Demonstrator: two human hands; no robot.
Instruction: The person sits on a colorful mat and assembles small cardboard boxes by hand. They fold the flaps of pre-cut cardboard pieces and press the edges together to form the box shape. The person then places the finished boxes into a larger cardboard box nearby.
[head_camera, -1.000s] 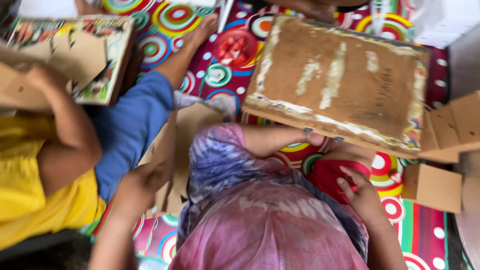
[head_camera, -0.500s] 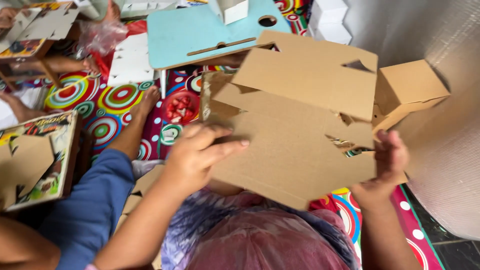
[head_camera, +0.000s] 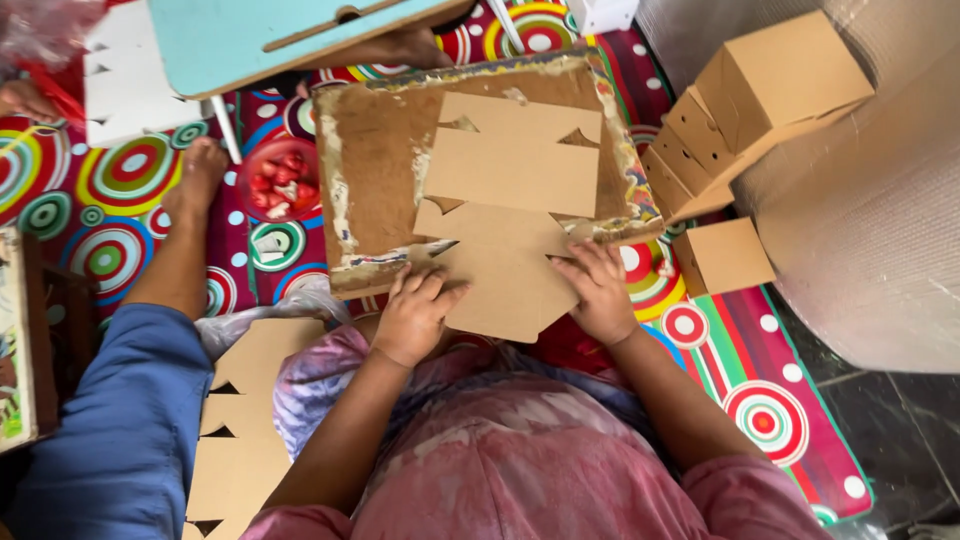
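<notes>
cardboard cutout now flat on board, no longer lifted, hands pressing

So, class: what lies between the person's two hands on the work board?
In the head view, the flat cardboard cutout lies between the left hand and the right hand, resting on the worn board.
</notes>
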